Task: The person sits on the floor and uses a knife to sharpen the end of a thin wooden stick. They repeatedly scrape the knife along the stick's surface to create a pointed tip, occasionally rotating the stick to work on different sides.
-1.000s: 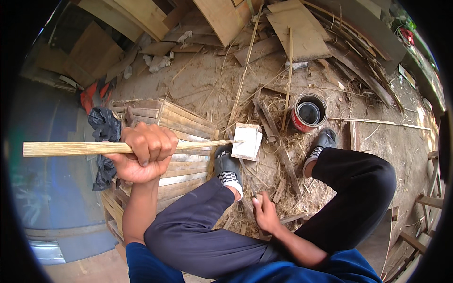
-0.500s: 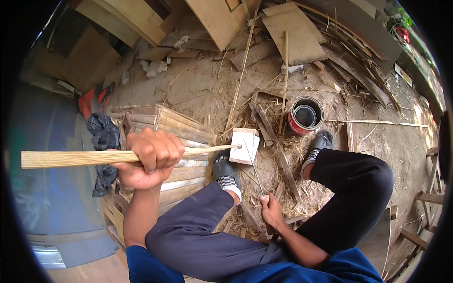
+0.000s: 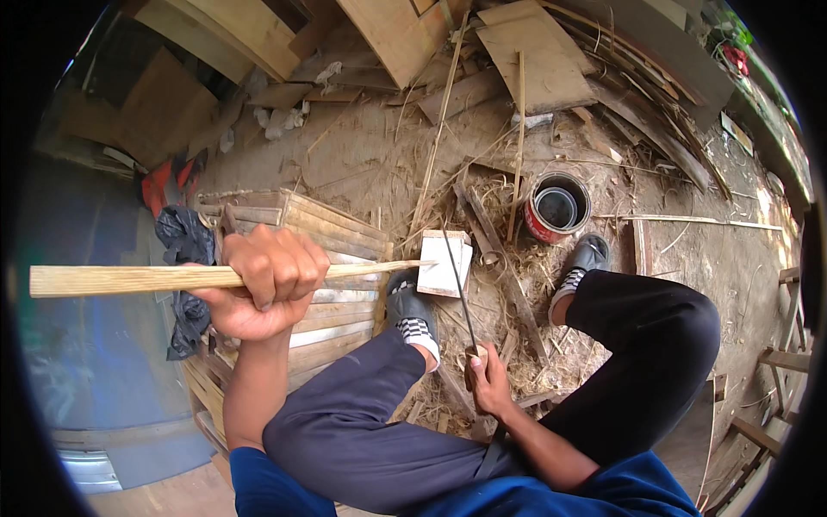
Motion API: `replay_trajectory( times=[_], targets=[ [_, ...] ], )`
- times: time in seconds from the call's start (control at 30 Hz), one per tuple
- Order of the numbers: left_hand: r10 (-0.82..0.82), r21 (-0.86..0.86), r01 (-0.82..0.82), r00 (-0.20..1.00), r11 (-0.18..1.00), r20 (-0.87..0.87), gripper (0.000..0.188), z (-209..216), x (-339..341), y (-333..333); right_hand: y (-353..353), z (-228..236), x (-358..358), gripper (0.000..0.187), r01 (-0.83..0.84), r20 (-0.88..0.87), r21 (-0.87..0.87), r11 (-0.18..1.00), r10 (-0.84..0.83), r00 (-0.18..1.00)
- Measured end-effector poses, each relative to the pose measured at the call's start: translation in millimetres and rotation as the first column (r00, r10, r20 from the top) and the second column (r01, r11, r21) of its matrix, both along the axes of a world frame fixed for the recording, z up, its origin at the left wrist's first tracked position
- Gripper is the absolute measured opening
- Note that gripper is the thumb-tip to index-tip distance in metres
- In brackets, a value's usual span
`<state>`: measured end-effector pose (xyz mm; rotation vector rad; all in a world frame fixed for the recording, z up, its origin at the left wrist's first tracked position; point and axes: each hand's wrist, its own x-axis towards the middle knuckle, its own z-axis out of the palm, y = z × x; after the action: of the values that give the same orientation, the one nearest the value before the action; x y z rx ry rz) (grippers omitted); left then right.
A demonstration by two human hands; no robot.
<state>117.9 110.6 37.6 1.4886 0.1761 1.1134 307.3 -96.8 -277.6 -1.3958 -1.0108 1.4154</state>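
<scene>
My left hand (image 3: 274, 280) is closed in a fist round a pale wooden stick (image 3: 129, 281), which it holds level across the view. The stick narrows toward its right end, and that tip lies at a white-topped block (image 3: 441, 269) on the ground between my feet. In my right hand (image 3: 489, 379) is a knife (image 3: 460, 289) with a short wooden handle and a long, narrow, dark blade. The blade points away from me and passes over the block, just right of the stick's tip. I cannot tell whether it touches the block.
Right of the block stands a red open can (image 3: 557, 207) with a dark inside. A slatted wooden stack (image 3: 332, 224) sits at the left, beside a black plastic bag (image 3: 185, 237). Wood shavings (image 3: 525, 345) litter the ground; boards (image 3: 538, 56) lie at the back.
The knife's blade has swung upward and away from the stick's tip, and more of its dark side shows. My right hand has risen a little. The stick has shifted slightly left and up.
</scene>
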Motion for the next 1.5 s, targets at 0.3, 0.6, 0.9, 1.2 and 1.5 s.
replay_trajectory(
  times=[0.3, 0.6, 0.9, 1.2, 1.5],
  targets=[
    [-0.025, 0.001, 0.025, 1.0, 1.0, -0.015, 0.072, 1, -1, 4, 7, -51, -9, 0.032, 0.004, 0.001, -0.372, 0.928, -0.004, 1.0],
    [-0.009, -0.015, 0.008, 0.999, 1.0, -0.043, 0.076, 2, -17, -5, 1, -21, -5, 0.028, -0.144, -0.282, -0.365, 0.92, 0.038, 0.959],
    [0.221, -0.079, -0.217, 0.974, 0.973, 0.045, 0.071, -5, -29, -7, 17, 8, -7, 0.023, -0.251, -0.377, -0.576, 0.777, 0.02, 0.926],
    [0.338, -0.087, -0.335, 0.941, 0.938, 0.03, 0.069, -9, -31, 1, 23, -14, -22, 0.037, -0.033, -0.034, -0.3, 0.953, 0.024, 0.999],
    [0.594, -0.115, -0.583, 0.796, 0.804, 0.116, 0.064, -15, -48, 15, 5, -41, -32, 0.032, -0.173, -0.153, -0.525, 0.833, 0.107, 0.982]
  ],
)
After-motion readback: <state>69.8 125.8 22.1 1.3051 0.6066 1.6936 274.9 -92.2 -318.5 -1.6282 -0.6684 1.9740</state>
